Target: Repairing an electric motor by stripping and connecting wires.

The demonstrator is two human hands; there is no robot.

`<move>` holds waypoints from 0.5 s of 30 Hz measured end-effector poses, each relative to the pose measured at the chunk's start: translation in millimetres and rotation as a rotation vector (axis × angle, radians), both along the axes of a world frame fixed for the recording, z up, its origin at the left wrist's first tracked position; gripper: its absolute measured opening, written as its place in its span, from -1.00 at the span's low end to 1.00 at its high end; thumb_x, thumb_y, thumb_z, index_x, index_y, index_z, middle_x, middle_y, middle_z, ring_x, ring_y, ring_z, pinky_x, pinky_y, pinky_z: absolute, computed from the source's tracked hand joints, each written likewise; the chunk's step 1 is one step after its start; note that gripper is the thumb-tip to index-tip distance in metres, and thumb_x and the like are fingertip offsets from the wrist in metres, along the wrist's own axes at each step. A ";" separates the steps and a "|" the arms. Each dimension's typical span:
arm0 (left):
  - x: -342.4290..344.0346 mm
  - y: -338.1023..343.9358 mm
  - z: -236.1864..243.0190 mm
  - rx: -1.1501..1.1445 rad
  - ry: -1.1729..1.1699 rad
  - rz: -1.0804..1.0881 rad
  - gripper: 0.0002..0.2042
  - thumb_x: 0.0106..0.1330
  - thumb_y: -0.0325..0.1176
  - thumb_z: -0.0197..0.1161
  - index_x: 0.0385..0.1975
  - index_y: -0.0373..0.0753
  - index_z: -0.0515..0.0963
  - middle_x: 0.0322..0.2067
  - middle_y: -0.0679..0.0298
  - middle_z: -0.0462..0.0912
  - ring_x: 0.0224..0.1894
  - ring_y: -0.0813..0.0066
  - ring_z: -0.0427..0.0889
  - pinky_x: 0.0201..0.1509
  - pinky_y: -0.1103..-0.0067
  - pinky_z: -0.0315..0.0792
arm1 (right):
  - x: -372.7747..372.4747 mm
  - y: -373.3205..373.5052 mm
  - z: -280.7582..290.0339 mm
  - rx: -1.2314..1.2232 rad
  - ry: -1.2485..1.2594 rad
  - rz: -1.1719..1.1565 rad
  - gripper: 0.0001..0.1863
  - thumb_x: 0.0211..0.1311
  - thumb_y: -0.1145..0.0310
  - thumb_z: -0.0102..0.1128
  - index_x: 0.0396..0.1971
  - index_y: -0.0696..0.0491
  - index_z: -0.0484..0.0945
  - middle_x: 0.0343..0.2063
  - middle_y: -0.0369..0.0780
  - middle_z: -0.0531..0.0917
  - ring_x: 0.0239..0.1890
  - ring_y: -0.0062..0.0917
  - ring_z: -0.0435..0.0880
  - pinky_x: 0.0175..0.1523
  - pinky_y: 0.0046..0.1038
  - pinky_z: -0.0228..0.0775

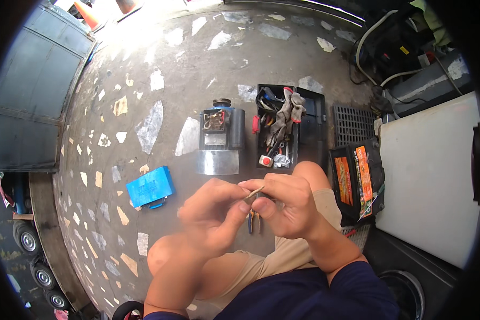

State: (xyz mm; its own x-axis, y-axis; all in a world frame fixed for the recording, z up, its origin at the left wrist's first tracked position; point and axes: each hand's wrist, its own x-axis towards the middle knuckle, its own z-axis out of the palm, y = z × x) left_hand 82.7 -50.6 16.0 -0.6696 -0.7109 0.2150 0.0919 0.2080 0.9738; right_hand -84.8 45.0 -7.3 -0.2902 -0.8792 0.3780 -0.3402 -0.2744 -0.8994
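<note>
Pinching one slim tan piece between the nearly closed fingertips of left hand and right hand; bending both inward with fingers curled; facing one pair of pliers, one motor, one opened toolbox, one blue case

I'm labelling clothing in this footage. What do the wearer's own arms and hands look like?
The left hand and right hand are both bare, with no glove showing. Short, plain dark navy fabric sleeves cover the upper arms, leaving the forearms uncovered. No watch or bracelet shows on the right wrist; the left side is blurred, so small details there are unclear.
</note>
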 end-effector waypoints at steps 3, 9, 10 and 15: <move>1.5 2.6 0.0 -0.016 0.014 -0.025 -0.84 0.33 -0.65 0.39 -0.13 -0.41 0.69 -0.25 0.13 0.71 -0.27 0.48 0.68 -0.22 0.57 0.55 | -0.5 2.4 -0.2 -0.004 -0.011 0.002 -0.72 0.34 0.26 0.42 -0.10 0.14 0.77 -0.53 -0.18 0.65 -0.54 -0.37 0.61 -0.44 -0.38 0.37; 3.6 0.2 -2.8 0.014 -0.029 -0.140 -0.86 0.39 -0.61 0.37 -0.10 -0.40 0.68 -0.23 0.16 0.70 -0.24 0.49 0.69 -0.18 0.56 0.56 | -8.4 7.7 -7.9 -0.014 -0.058 0.088 -0.68 0.36 0.16 0.45 -0.12 0.12 0.76 -0.52 -0.24 0.65 -0.55 -0.48 0.57 -0.44 -0.44 0.34; 2.4 3.7 -1.4 0.013 -0.026 -0.141 -0.86 0.39 -0.61 0.37 -0.10 -0.40 0.68 -0.23 0.16 0.70 -0.24 0.49 0.69 -0.18 0.56 0.56 | -12.0 11.3 -3.4 -0.015 -0.055 0.087 -0.68 0.36 0.16 0.45 -0.12 0.12 0.76 -0.52 -0.24 0.65 -0.55 -0.48 0.57 -0.44 -0.44 0.34; 1.3 15.5 8.6 0.450 -0.083 -0.133 -0.92 0.42 -0.54 0.40 -0.17 -0.39 0.69 -0.26 0.23 0.69 -0.24 0.54 0.67 -0.18 0.57 0.54 | -16.9 20.2 5.7 -0.007 -0.060 -0.045 -0.71 0.39 0.19 0.47 -0.17 0.12 0.71 -0.52 -0.32 0.63 -0.56 -0.69 0.47 -0.45 -0.58 0.27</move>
